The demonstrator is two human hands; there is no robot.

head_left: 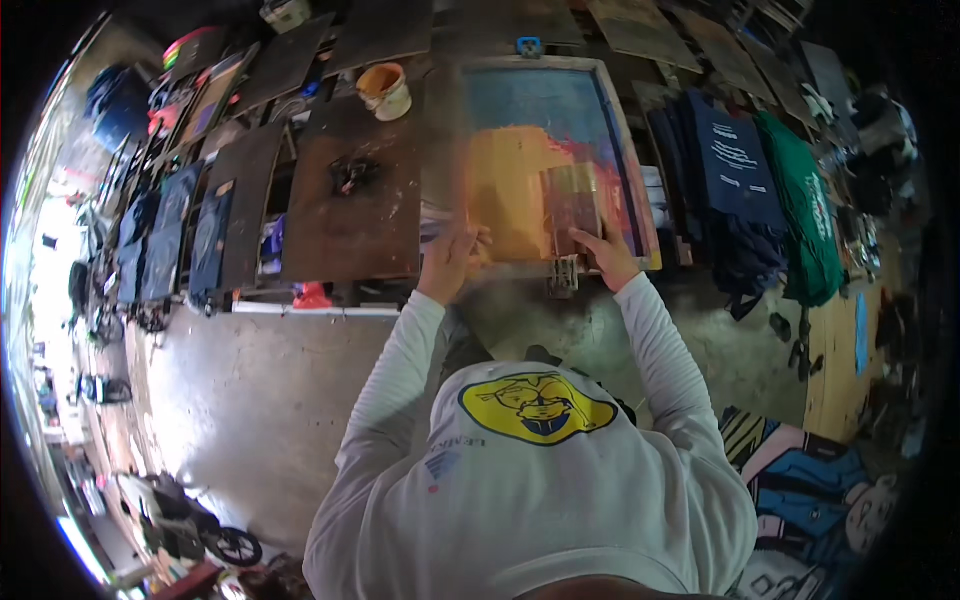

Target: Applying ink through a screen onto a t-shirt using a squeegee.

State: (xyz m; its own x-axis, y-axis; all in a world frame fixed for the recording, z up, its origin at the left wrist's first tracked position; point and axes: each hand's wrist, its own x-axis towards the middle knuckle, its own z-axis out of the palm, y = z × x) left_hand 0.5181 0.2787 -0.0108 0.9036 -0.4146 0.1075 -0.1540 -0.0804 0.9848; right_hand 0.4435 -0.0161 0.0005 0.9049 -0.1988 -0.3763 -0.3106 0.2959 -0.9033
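A silk screen printing frame [627,165] lies in front of me, with blue mesh and a wide area of yellow ink [505,190] edged with red and orange. At its near left corner, my left hand [453,262] is closed on the frame's edge, its fingers slightly blurred. My right hand [612,255] reaches over the near edge on the right. Its thumb and fingers close on the near end of a brown, flat rectangular piece [575,190] resting over the ink, possibly a squeegee. A metal clamp [563,278] sits at the near edge between my hands.
Left of the frame is a dark board [385,225] with a black smudge; an ink-stained bucket [386,92] stands at its far end. Dark blue shirts [735,165] and a green shirt [800,210] hang over boards at right. A motorbike [185,515] stands behind at left.
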